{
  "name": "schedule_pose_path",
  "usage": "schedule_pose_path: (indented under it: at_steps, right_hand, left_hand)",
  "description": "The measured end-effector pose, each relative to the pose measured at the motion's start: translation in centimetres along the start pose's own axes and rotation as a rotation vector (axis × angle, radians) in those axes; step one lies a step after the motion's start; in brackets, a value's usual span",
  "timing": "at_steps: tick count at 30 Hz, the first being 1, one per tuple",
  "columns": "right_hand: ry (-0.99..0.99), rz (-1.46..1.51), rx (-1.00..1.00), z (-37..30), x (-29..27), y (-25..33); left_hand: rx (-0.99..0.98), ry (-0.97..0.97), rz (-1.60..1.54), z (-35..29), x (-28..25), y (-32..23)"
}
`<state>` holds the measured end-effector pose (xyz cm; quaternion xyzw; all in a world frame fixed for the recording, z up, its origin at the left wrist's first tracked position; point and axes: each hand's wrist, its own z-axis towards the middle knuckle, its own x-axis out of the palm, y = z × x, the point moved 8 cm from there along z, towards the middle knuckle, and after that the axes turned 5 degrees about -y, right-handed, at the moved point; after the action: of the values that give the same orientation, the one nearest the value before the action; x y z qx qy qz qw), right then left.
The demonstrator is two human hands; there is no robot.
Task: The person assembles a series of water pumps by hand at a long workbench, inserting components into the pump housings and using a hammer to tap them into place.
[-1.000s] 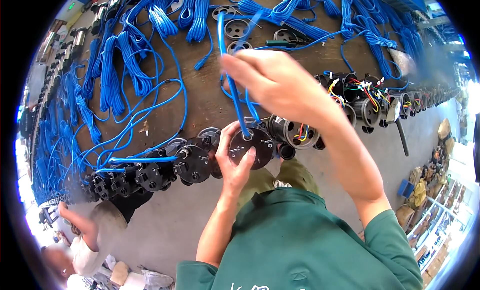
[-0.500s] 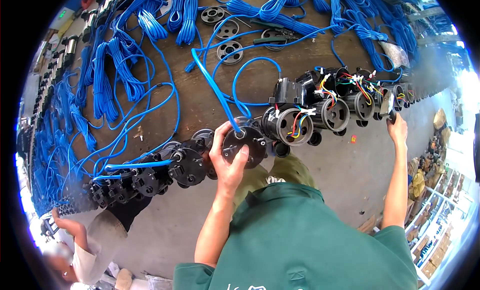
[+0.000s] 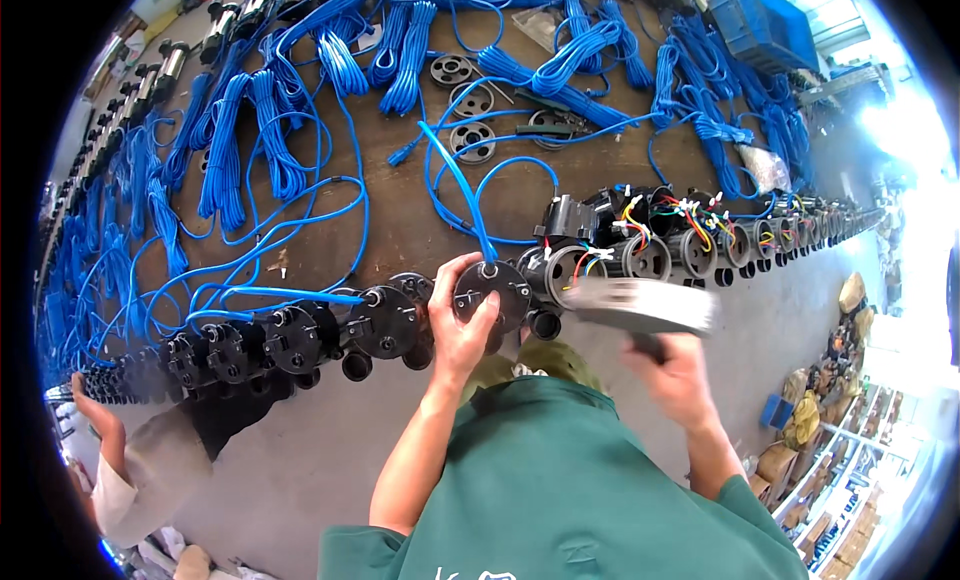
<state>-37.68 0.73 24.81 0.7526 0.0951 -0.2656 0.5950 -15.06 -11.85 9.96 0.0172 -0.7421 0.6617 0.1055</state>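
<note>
My left hand (image 3: 463, 315) is closed around a round black end cap (image 3: 508, 298), its thumb pressing on the cap's face. A thick blue cable (image 3: 458, 180) rises from the top of this cap. My right hand (image 3: 675, 375) grips the dark handle of a mallet (image 3: 640, 305) with a long, pale head. Motion blurs the mallet, which is apart from the cap, to its right. Next to the cap, an open black cylindrical housing (image 3: 565, 270) shows coloured wires and white connectors. The mallet head covers part of the neighbouring housings.
Capped units (image 3: 300, 338) run left along the table's near edge; open wired housings (image 3: 690, 252) run right. Bundled blue cables (image 3: 225, 160), grey slotted discs (image 3: 472, 142) and green-handled pliers (image 3: 545, 130) lie on the brown table (image 3: 330, 235). Another person's arm (image 3: 100, 420) is at lower left.
My right hand has swung the mallet from the far right inward, close to the cap. My left hand stays on the cap. The whole view has shifted slightly.
</note>
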Motion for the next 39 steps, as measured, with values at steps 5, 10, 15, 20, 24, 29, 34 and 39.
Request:
schedule_pose_path:
  at_steps: [5,10,15,20,24,29,34,39]
  right_hand:
    - [0.109,-0.238,-0.156,1.0,3.2,6.6]
    - [0.153,-0.563,-0.035,2.4,6.0,2.6]
    - [0.149,-0.369,-0.054,2.7,4.4,9.1]
    - [0.072,-0.309,-0.505,1.5,7.2,12.0]
    - [0.307,-0.49,-0.139,4.0,11.4,4.7]
    - [0.221,-0.303,-0.244,2.5,8.2,12.4]
    - [0.281,-0.633,-0.122,3.7,11.5,3.9]
    - [0.247,-0.251,-0.123,2.7,7.1,11.0]
  left_hand:
    - [0.103,-0.032,0.028,-0.3,-0.1,-0.9]
    - [0.197,-0.055,0.116,-0.1,0.0,-1.6]
    - [0.261,-0.1,0.132,-0.5,-1.0,-2.6]
    - [0.517,-0.058,0.336,-1.0,-1.0,-3.2]
    - [0.478,-0.054,0.263,-1.0,-1.0,-1.6]
    - [0.472,-0.095,0.294,-1.3,-1.7,-1.8]
    - [0.474,-0.039,0.285,-0.4,-1.0,-1.4]
    - [0.477,-0.065,0.258,-0.3,-1.4,-2.2]
